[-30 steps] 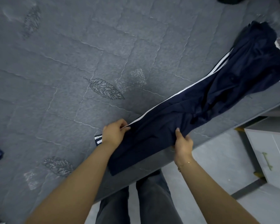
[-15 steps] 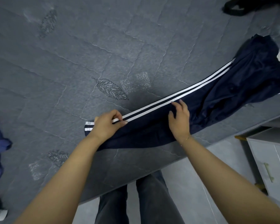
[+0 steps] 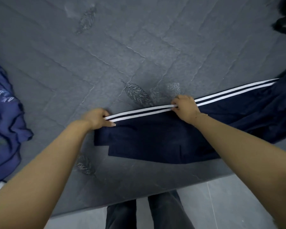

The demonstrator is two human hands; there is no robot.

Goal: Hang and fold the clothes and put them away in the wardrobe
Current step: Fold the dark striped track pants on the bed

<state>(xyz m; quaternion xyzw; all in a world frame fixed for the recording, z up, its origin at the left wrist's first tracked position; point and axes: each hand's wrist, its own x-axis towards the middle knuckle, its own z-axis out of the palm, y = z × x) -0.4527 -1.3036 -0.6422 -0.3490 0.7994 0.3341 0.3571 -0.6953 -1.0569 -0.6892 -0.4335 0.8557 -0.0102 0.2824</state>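
The navy track pants (image 3: 163, 138) lie flat along the near edge of the bed (image 3: 139, 47), legs to the left. The left hand (image 3: 97, 119) and right hand (image 3: 185, 107) each pinch the white-striped far seam, fingers curled. A blue garment (image 3: 3, 121) lies at the far left.

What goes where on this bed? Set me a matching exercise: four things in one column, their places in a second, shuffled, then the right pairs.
Things
1. navy track pants
2. blue garment
3. left hand
4. right hand

Places
A. crumpled at the left edge of the view
B. grips the white stripes near the cuff end
C. laid flat across the grey mattress, along its near edge
D. pinches the white stripes farther along the leg

Pairs: 1-C, 2-A, 3-B, 4-D
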